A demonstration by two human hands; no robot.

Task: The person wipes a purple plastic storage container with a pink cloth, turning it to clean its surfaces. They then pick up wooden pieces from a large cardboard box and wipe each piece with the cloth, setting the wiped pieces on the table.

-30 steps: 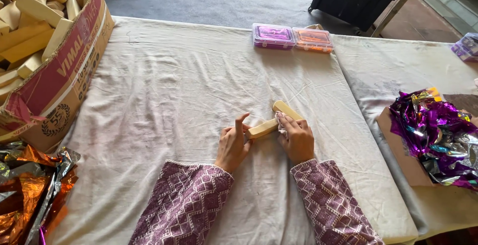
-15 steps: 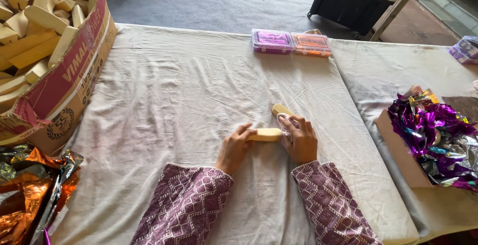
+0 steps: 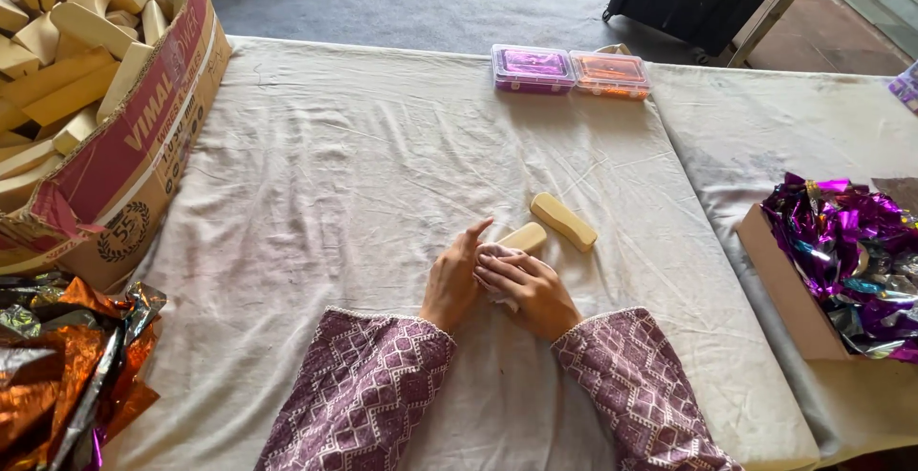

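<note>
Wooden block [image 3: 525, 237] sits near the middle of the cloth-covered table [image 3: 316, 175], and I have both hands on its near end. My left hand [image 3: 452, 280] stands edge-up against its left side with fingers loosely straight, steadying it so it cannot slide. My right hand [image 3: 526, 291] curls over the near end, pressing what looks like a pale scrap of cloth or paper against it; I cannot tell whether those fingers fully close round the wood. Just to the right and slightly farther lies a second block [image 3: 563, 221], close by and untouched. Far left, a cardboard box [image 3: 134, 165] is heaped with similar blocks. At the far edge sit a purple container [image 3: 533, 66] and an orange container [image 3: 609, 73]. A box of shiny purple foil [image 3: 846, 241] waits at right, crumpled orange foil [image 3: 57, 385] near left.
</note>
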